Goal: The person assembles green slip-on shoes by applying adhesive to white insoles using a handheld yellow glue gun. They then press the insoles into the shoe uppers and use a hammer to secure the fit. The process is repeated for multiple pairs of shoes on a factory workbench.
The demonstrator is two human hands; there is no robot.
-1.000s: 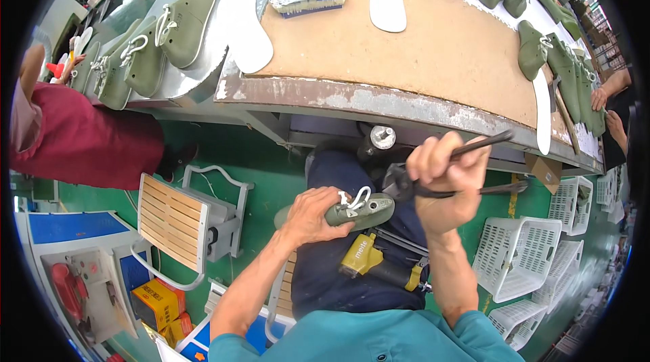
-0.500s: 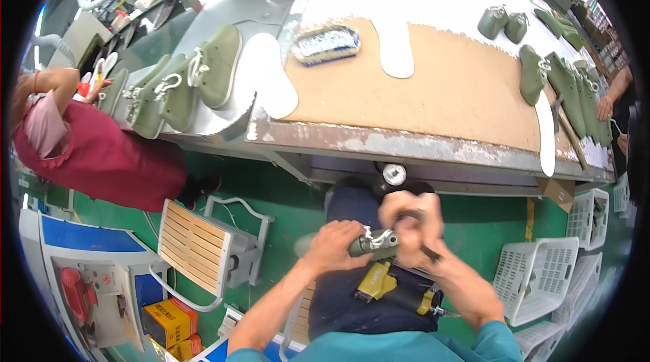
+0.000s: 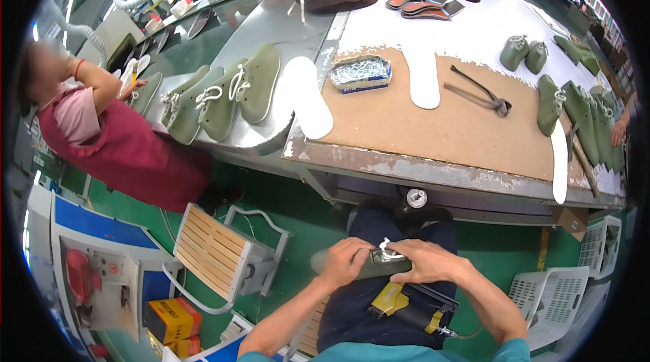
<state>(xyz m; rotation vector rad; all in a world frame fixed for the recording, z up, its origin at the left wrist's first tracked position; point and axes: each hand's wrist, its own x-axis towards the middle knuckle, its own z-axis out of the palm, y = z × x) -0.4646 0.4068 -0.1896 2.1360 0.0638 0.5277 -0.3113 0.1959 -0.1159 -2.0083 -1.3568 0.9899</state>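
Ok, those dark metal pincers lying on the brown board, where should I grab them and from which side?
Grip the dark metal pincers by the two long handles, coming from above on the far-left end. They lie flat on the brown board, handles spread apart and clear, while the jaw head points toward the green shoes.

Blue-sided open box (image 3: 360, 72) on brown bench, seemingly yellow carton (image 3: 172, 320) on floor

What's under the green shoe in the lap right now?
Under the green shoe, held by the left hand and right hand, lie dark trousers and a yellow-black power tool. The shoe's underside is hidden.
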